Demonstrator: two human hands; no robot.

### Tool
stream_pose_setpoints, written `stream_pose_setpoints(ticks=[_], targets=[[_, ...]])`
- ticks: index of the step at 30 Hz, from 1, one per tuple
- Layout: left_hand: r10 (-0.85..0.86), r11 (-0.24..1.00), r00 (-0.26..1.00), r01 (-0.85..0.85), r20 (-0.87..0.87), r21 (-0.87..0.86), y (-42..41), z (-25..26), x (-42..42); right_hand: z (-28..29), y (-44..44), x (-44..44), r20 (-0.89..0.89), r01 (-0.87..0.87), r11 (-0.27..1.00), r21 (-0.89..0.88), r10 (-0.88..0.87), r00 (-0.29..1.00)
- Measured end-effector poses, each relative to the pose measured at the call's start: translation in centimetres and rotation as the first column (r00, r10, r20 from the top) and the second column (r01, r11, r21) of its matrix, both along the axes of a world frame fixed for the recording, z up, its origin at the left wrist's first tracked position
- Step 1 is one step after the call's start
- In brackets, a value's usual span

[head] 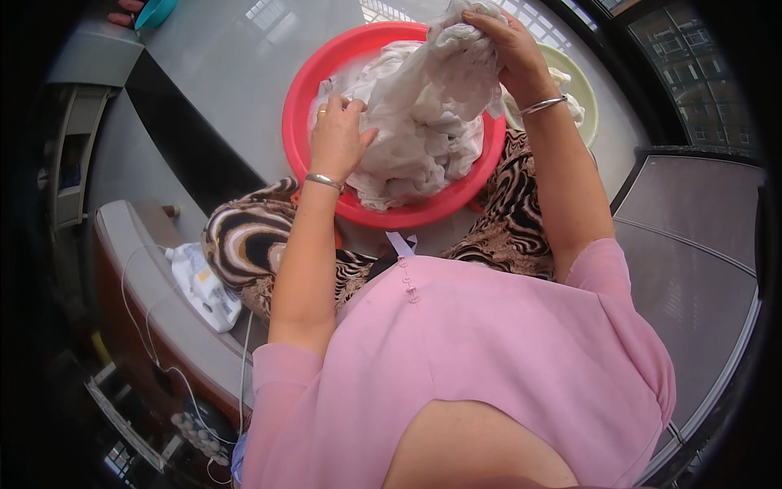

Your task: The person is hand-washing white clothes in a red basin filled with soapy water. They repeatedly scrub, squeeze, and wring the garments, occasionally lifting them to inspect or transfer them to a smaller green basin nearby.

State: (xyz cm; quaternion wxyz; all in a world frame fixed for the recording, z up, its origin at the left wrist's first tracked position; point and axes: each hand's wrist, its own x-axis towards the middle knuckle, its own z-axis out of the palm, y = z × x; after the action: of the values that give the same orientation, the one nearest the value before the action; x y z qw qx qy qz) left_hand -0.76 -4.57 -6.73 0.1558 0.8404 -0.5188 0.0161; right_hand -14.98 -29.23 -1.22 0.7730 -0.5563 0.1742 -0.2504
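Before me stands a red plastic basin full of wet white cloth and some pale suds. My right hand is raised over the basin's far right part, its fingers closed on a bunched white cloth that hangs down to the pile. My left hand is over the basin's left side, fingers bent and apart, at the edge of the cloth; whether its fingertips touch the cloth I cannot tell. A light green basin with more pale cloth stands behind my right wrist.
My patterned trouser legs flank the red basin. To the left, a padded seat bears a white soft pack and a thin white cable. Grey cabinet panels stand at the right. A turquoise basin lies far left on the glossy floor.
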Motion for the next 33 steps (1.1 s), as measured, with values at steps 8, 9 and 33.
stream_pose_setpoints(ticks=[8, 9, 33], targets=[[0.056, 0.936, 0.935, -0.171, -0.350, -0.306, -2.9, -1.3, -2.2, -0.1, 0.9, 1.2, 0.033, -0.084, 0.990, 0.117, 0.081, 0.996], [0.112, 0.937, 0.921, -0.222, -0.374, -0.268, -2.8, -1.1, -1.7, 0.3, 0.8, 1.1, 0.039, -0.055, 0.993, 0.109, 0.051, 0.998], [0.007, 0.998, 0.807, -0.038, -0.590, -0.040, -1.3, -2.8, -0.1, 2.5, 1.9, 1.1, 0.012, -0.054, 0.980, -0.190, 0.058, 0.998]])
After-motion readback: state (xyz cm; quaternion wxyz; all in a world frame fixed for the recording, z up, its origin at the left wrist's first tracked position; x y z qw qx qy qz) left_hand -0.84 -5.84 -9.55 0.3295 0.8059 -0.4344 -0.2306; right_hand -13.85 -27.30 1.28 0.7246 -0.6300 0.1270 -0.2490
